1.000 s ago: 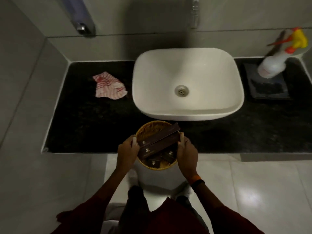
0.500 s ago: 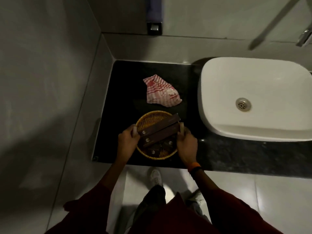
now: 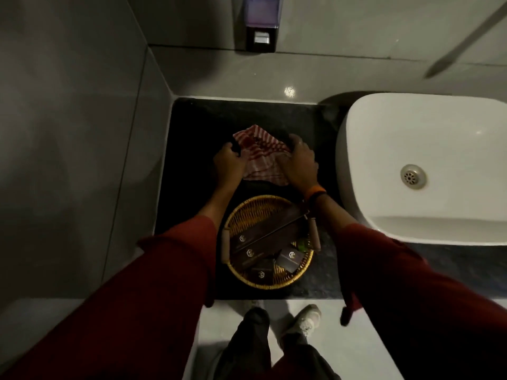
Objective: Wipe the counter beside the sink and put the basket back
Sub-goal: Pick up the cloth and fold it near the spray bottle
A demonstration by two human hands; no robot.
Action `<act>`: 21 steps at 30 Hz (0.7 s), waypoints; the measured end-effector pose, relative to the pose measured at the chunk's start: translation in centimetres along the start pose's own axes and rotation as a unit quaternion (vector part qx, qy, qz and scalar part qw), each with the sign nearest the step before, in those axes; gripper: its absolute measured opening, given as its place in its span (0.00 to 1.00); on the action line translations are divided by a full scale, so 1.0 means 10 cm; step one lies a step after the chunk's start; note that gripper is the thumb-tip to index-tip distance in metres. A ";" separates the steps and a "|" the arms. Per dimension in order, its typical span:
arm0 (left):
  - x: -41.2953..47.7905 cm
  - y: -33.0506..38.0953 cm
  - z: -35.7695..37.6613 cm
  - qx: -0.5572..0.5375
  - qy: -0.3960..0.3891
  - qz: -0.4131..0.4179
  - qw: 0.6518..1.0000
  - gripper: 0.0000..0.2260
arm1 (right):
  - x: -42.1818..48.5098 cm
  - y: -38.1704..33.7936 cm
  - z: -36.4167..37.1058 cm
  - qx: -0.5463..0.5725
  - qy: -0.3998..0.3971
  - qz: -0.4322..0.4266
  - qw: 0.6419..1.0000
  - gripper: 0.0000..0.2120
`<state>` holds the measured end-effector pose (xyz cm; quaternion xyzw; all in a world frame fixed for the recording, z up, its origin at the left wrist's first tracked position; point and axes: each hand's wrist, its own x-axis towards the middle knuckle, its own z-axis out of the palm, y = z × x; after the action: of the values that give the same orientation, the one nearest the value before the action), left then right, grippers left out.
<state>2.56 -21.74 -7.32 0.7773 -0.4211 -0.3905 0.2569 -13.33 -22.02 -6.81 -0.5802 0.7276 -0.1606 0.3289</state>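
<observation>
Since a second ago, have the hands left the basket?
Yes. Both hands, left and right, left the basket and went toward the back wall, onto the striped cloth.

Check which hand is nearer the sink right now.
Right. The right hand holds the striped cloth's sink-side edge, a short gap from the sink; the left hand grips the cloth's far edge, farther away.

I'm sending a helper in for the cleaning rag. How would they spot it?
Start at the white sink; on the black counter to its left, behind the wicker basket, lies the cloth. It alone is red-and-white striped, crumpled between both hands.
</observation>
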 end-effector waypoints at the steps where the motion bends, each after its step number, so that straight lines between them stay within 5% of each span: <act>1: 0.09 0.03 0.07 -0.009 0.006 -0.009 1.000 0.21 | 0.13 -0.01 0.06 -0.037 -0.018 0.016 0.999 0.32; 6: 0.33 0.06 0.23 0.003 -0.052 -0.059 0.997 0.21 | 0.33 -0.01 0.23 -0.110 -0.025 0.050 0.992 0.22; 10: 0.16 0.15 0.11 -0.120 -0.077 -0.014 0.990 0.14 | 0.11 -0.05 -0.01 0.075 0.036 0.017 0.996 0.19; 13: -0.12 0.40 -0.04 -0.224 -0.059 0.039 0.972 0.06 | -0.15 -0.09 -0.33 0.254 0.076 0.004 0.964 0.18; 17: -0.58 0.94 -0.04 -0.276 -0.023 0.135 0.951 0.14 | -0.48 -0.06 -0.99 0.329 0.161 -0.110 0.924 0.21; 21: -1.06 1.49 0.32 -0.291 -0.069 0.251 0.921 0.15 | -0.73 0.28 -1.74 0.394 0.260 -0.077 0.878 0.13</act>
<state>-10.46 -20.52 5.82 0.5087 -0.4869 -0.4708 0.5315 -26.16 -16.87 6.33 -0.3944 0.6163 -0.6042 0.3157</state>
